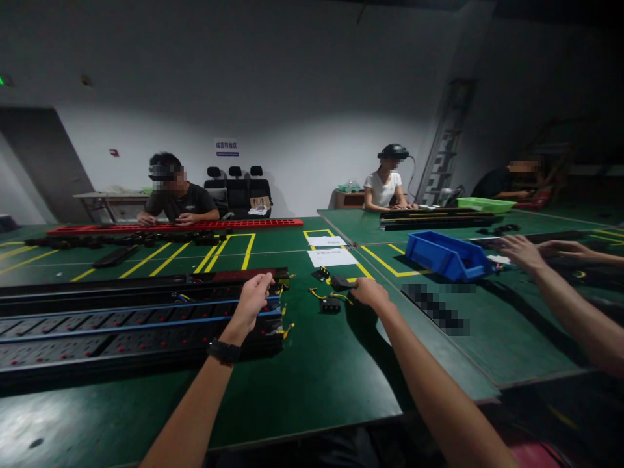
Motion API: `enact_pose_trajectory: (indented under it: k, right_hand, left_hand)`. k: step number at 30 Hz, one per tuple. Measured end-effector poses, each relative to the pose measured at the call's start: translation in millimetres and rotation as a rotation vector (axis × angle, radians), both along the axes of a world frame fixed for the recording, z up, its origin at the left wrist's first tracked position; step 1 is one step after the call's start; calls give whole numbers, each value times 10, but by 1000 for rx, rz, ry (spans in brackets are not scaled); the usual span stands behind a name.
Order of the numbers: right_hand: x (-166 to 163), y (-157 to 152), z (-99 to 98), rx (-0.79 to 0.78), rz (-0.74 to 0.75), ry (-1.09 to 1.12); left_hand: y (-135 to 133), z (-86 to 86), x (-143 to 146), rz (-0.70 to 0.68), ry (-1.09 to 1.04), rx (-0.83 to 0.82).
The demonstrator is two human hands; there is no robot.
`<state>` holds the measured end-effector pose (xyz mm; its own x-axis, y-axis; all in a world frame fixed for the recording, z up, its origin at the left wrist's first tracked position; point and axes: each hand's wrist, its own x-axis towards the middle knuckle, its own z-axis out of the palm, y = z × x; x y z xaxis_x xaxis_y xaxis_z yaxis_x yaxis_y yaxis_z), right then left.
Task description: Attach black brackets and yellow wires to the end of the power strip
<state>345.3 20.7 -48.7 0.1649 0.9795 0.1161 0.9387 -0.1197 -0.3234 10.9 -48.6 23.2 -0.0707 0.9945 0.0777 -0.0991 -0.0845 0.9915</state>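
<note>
A factory assembly workshop is indicated. A wide green counter [312, 383] is zoned with yellow tape lines [234, 250] at 12 o'clock. Long black power strips [121, 325] are laid in rows at 9 o'clock. A blue parts bin [446, 255] is set at 2 o'clock, with a green tray [485, 204] behind it. Seated workers [178, 201] are stationed at 11 and 1 o'clock.

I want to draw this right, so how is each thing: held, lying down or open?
left hand: curled around the end of the long black strip.
long black strip: lying flat on the green table.
right hand: pinching the small black part.
wired black piece: lying loose, untouched.
blue bin: upright, open on top.
white papers: lying flat.
</note>
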Motion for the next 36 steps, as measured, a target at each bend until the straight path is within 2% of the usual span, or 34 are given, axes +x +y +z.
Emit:
enact_pose_trajectory:
  k: [6, 12, 15, 18, 21, 23, 26, 28, 32, 36]
  right_hand:
    - [-11, -13, 81, -118, -6, -33]
    - [-20, -62, 104, -84, 6, 4]
    - [11, -65, 104, 12, -8, 27]
    - [-24, -41, 127, 188, 23, 62]
    - [-241, -39, 151, 394, 221, 208]
    - [-487, -90, 155, 459, 381, 393]
    - [-905, -248, 145, 374, 624, 666]
    - [-1143, -364, 126, 286, 737, 778]
    - [-1423, -490, 42, 132, 765, 1099]
    - [-1479, -512, -24, -32, 706, 1296]
  left_hand:
    - [63, -49, -11, -18, 94, -25]
    - [11, -30, -12, -37, 158, -4]
    - [-7, -16, -9, -42, 190, -12]
    - [8, -28, -7, -42, 221, -13]
    - [48, -56, -16, -35, 295, 29]
    - [72, -69, -30, -21, 401, 94]
    - [73, -65, -49, -23, 594, 186]
    - [46, -55, -52, -73, 694, 241]
    - [-24, -59, -41, -244, 828, 345]
    - [-51, -85, -34, -349, 880, 379]
